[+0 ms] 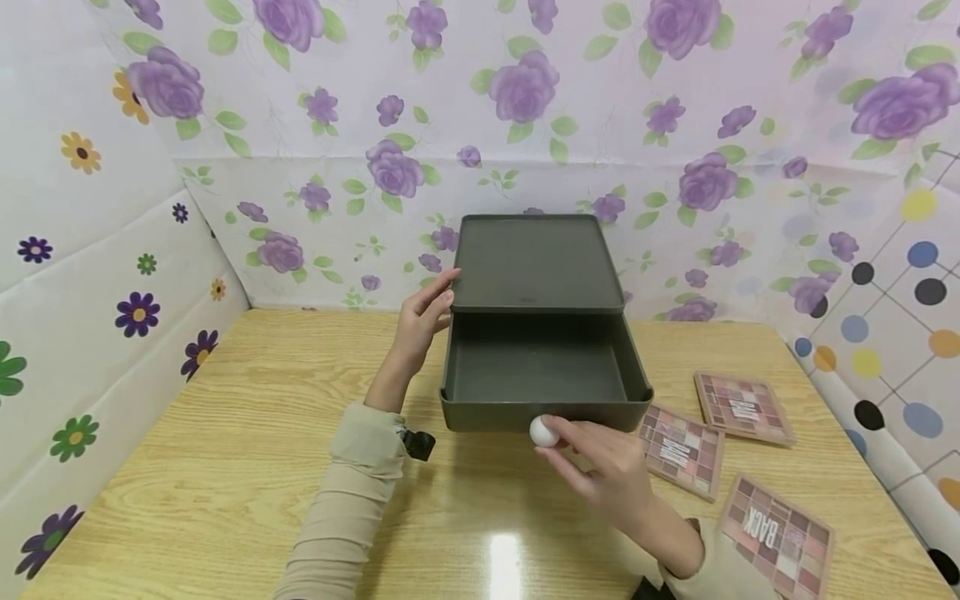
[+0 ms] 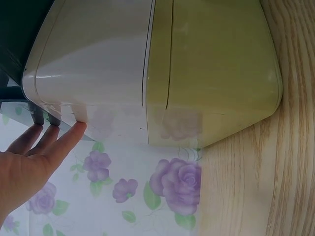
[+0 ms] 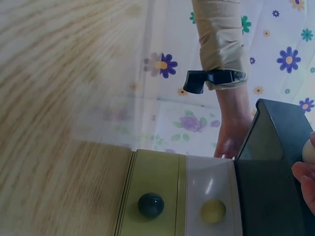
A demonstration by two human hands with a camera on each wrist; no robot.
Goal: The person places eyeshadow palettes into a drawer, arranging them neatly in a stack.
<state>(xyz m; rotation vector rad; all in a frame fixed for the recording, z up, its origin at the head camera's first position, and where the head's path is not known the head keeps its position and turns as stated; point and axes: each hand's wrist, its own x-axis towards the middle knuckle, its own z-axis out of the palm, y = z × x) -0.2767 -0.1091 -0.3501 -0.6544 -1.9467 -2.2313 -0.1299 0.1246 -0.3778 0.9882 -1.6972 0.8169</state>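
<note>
One wooden table (image 1: 247, 467), largest thing here, carrying one dark grey plastic drawer cabinet (image 1: 536, 265) set back against the floral backdrop. The wrist views show it as three stacked tiers: dark top, white middle, olive bottom. Top dark drawer (image 1: 540, 371) is pulled well out toward the person; nothing visible inside it.

Three pink eyeshadow palettes (image 1: 742, 407) lie flat on the table to the right of the drawer, near each other, apart from the cabinet.

Two hands. Left hand (image 1: 423, 317) rests on the cabinet's left side near the top edge, fingers (image 2: 66, 142) straight, bracing, gripping nothing. Right hand (image 1: 600, 467) pinches the drawer's small round white knob (image 1: 543, 432) between thumb and fingertips.

Risks, my read:
- Drawer looks close to full extension; more pull could bring it off its runners and tip the front down.
- Left hand only presses flat, so a hard tug may slide the whole cabinet forward.
- Knob grip is a light pinch; it could slip.
- Nearest palette sits just beside the right wrist, so it could get knocked.
</note>
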